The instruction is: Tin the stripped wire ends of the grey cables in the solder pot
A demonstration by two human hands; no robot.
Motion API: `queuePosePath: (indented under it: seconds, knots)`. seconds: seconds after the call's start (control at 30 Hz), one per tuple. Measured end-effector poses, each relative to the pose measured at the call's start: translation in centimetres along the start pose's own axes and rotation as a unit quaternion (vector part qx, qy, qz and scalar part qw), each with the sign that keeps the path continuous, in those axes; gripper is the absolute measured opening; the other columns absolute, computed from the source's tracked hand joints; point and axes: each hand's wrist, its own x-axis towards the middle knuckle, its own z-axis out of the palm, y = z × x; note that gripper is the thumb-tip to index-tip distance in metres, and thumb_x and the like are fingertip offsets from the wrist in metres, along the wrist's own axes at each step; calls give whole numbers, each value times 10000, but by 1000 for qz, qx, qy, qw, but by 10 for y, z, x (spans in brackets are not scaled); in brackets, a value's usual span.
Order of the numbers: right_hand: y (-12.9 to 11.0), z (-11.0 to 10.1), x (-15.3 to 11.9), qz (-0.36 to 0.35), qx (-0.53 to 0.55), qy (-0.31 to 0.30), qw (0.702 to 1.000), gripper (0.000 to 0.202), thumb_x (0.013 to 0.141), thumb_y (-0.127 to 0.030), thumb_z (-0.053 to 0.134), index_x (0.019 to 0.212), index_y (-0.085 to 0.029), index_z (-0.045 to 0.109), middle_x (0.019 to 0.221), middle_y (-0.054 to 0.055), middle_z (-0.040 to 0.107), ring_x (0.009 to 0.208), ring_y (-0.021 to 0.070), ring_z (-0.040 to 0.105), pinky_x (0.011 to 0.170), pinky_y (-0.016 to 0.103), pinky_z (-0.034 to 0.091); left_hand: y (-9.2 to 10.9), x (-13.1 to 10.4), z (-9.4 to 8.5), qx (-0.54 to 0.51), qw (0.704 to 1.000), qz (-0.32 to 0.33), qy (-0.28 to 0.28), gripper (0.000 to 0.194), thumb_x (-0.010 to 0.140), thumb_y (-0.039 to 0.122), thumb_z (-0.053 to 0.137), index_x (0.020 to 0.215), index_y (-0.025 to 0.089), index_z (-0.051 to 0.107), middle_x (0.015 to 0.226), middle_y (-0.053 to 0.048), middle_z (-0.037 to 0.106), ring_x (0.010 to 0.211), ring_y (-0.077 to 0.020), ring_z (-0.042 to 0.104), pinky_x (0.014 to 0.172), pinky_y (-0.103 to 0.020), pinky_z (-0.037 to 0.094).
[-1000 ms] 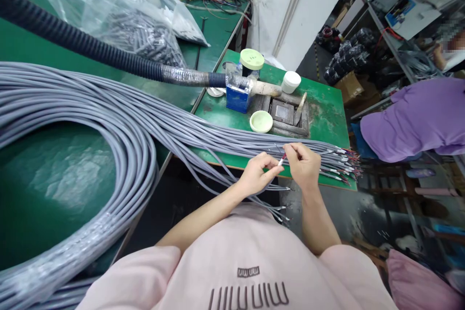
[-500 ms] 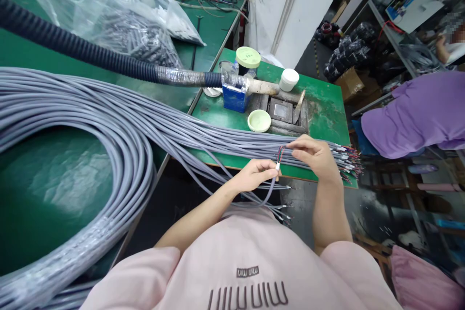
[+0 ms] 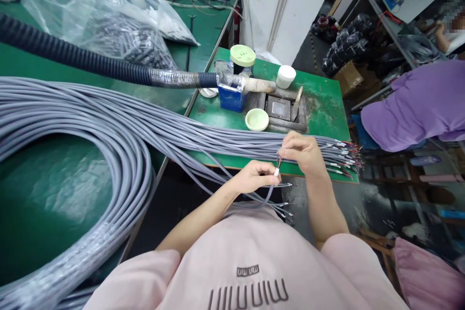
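A grey cable (image 3: 269,194) with a white sleeve near its end is pinched in my left hand (image 3: 256,176), between thumb and fingers. Thin coloured wires (image 3: 278,160) stick up out of the sleeve. Just above and to the right, my right hand (image 3: 301,149) has its thumb and index finger closed on the tips of these wires. Behind both hands a thick bundle of grey cables (image 3: 218,140) lies across the green bench, its stripped ends and white sleeves at the right. A few loose cable ends hang below my left hand.
A black corrugated hose (image 3: 90,60) reaches to a blue box (image 3: 231,98). Near it are a green-lidded tub (image 3: 242,55), a white jar (image 3: 286,76), a pale green dish (image 3: 256,119) and a metal pot (image 3: 279,107) with a spatula. A person in purple (image 3: 417,106) is at the right.
My right hand has moved slightly left and its fingers have closed on the wire tips, which now stand more upright. My left hand still holds the cable in nearly the same place.
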Motion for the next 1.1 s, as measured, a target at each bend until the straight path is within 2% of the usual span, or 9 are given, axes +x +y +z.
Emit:
queuePosePath:
  seconds: [0.13,0.23,0.37,0.47,0.6,0.77,0.8,0.97,1.1]
  knots:
    - [-4,-13,5,-24,2,128,992,181,730,-376,749,629,-229,717,657,3,580,674,149,552,679,317,473,-5,1,2,-19,1000,-10,-17,368,759,481,724,764,113,711,732,-73,687,664,-129,599,673,-261,497]
    - [-15,-24,0,-7,-93,27,995,138,763,-371,734,742,-236,748,755,18,629,769,170,584,754,336,474,-9,3,-1,-53,998,-22,0,362,772,472,717,805,111,713,733,-66,690,649,-118,597,664,-249,497]
    - [-27,-21,-6,-15,-210,-125,969,221,739,-380,770,914,-245,763,889,34,670,894,192,583,854,358,440,-7,3,-5,-35,999,-20,-14,323,807,429,694,821,107,719,742,-61,688,647,-105,582,656,-228,479]
    - [-24,-6,-3,-35,-202,-166,965,118,784,-344,733,791,-230,761,777,19,659,805,168,575,805,343,436,-3,2,-5,-1,999,-3,-54,327,830,423,667,795,103,722,776,-74,694,691,-119,592,695,-239,484]
    - [-7,7,5,-41,-123,-96,987,145,760,-270,746,626,-223,716,626,-16,593,668,138,540,704,316,431,1,1,-7,-5,999,-10,-44,348,807,439,688,836,94,727,754,-70,692,676,-119,592,684,-234,491]
    - [2,-4,3,-50,-85,124,987,113,762,-214,736,654,-225,704,668,-25,569,665,127,527,649,294,408,3,1,-14,-7,1000,-3,4,374,790,458,700,832,87,723,739,-73,687,644,-108,570,637,-215,473]
    - [1,-7,1,-53,-98,124,986,104,770,-215,730,669,-226,708,677,-23,576,677,130,533,657,296,411,3,1,-14,-7,1000,-1,6,375,796,461,692,823,88,721,736,-73,686,639,-106,564,631,-214,469]
    - [-11,1,-9,-54,-222,-9,973,56,746,-262,763,777,-224,735,728,0,634,730,154,563,696,322,437,2,4,-13,9,1000,14,-5,357,816,449,671,808,95,720,744,-68,680,659,-113,564,660,-224,473]
    - [-10,22,-12,-95,-255,31,962,72,781,-229,720,715,-212,696,684,-8,615,700,146,551,705,337,431,1,4,-13,20,999,34,-12,338,824,431,665,784,100,721,740,-63,672,694,-127,575,699,-238,475]
